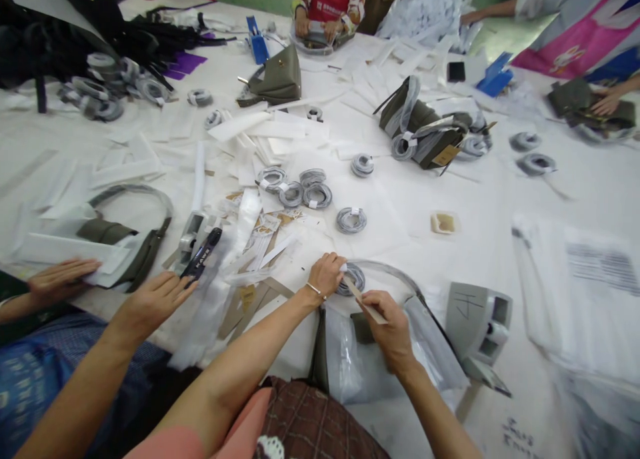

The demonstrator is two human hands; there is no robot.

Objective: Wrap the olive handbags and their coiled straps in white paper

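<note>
My left hand [326, 276], with a bracelet at the wrist, is closed at the left edge of a coiled grey wrapped strap [356, 272], near a bit of white at its rim. A narrow beige card strip [367, 301] is pinched in my right hand [390, 329], its far end reaching the coil. Under both hands lies a dark green handbag [320, 352] covered with a clear plastic sheet [345, 372]. The bag's wrapped handle [400, 276] arches behind my right hand. My left fingertips are partly hidden.
To the right stands a grey tape dispenser [475, 319]. Several strap coils [351, 220] lie ahead, with a small clear dish [444, 222]. At left, a co-worker's hands [150, 309] are near another tape dispenser [190, 236] and a bag [145, 259]. Other people work across the table.
</note>
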